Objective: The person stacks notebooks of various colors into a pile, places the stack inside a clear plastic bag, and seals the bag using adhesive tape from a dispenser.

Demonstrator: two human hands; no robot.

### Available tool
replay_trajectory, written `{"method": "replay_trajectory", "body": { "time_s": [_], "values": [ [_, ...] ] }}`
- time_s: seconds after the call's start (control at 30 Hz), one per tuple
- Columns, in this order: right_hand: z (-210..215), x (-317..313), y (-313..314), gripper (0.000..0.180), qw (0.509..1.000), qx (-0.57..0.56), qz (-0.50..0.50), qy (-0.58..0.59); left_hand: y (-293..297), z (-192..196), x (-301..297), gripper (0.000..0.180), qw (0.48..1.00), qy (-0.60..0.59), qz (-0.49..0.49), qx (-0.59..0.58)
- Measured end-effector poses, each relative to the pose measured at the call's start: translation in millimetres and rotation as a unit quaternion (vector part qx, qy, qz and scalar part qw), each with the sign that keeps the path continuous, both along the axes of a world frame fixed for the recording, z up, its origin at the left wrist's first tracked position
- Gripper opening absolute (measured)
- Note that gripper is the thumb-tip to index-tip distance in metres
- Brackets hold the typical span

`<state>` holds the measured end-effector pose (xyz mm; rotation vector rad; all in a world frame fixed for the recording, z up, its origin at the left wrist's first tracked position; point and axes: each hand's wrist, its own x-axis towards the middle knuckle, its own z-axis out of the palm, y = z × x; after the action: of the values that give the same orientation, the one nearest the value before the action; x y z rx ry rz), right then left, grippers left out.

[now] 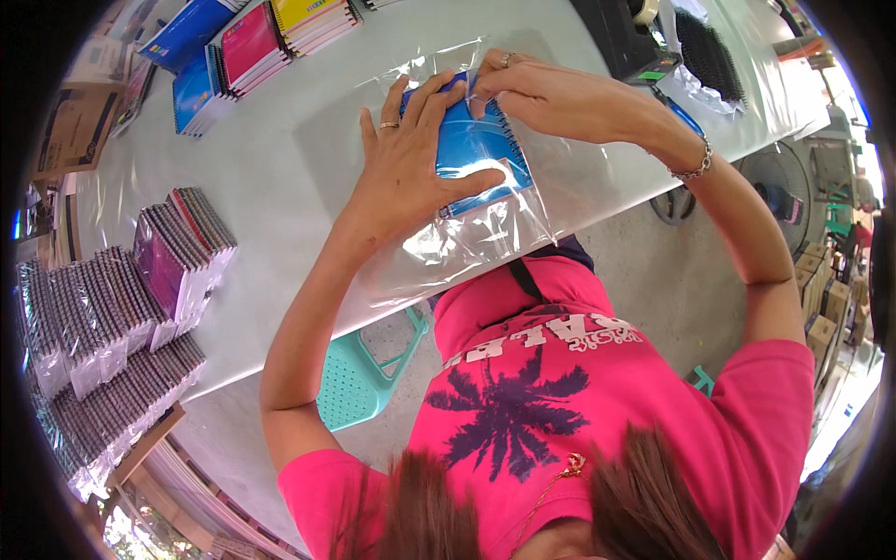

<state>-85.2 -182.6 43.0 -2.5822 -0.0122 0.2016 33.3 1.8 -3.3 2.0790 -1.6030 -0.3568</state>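
A blue spiral-bound notebook (478, 140) lies on the pale table (266, 205), with its coil along the right side. Around it is a clear plastic bag (448, 247), shiny and wrinkled, reaching past the notebook toward the table's near edge. My left hand (403, 168) rests on the notebook and the plastic, fingers spread and thumb stretched across the cover's lower part. At the top right corner of the notebook, my right hand (537, 98) has its fingertips pinched together on the plastic. The fingers partly cover the notebook's upper edge.
Stacks of blue notebooks (194, 98), red notebooks (252, 51) and yellow notebooks (313, 21) stand at the far left. Many plastic-wrapped notebooks (103, 308) are piled at the left edge. A black tape dispenser (627, 42) sits far right. Below the table is a green stool (355, 383).
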Motion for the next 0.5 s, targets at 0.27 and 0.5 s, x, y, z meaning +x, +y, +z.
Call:
{"method": "replay_trajectory", "body": {
  "time_s": [0.27,0.5],
  "values": [
    [-23.0,-10.4,23.6,0.043,0.988,-0.023,-0.059,-0.138,4.7,-2.4,-3.0,0.097,0.997,0.054,0.012,-0.046],
    [-26.3,-9.7,35.1,0.059,0.986,-0.044,-0.085,-0.133,13.9,2.3,-13.9,0.052,0.975,0.069,0.15,-0.148]
  ]
}}
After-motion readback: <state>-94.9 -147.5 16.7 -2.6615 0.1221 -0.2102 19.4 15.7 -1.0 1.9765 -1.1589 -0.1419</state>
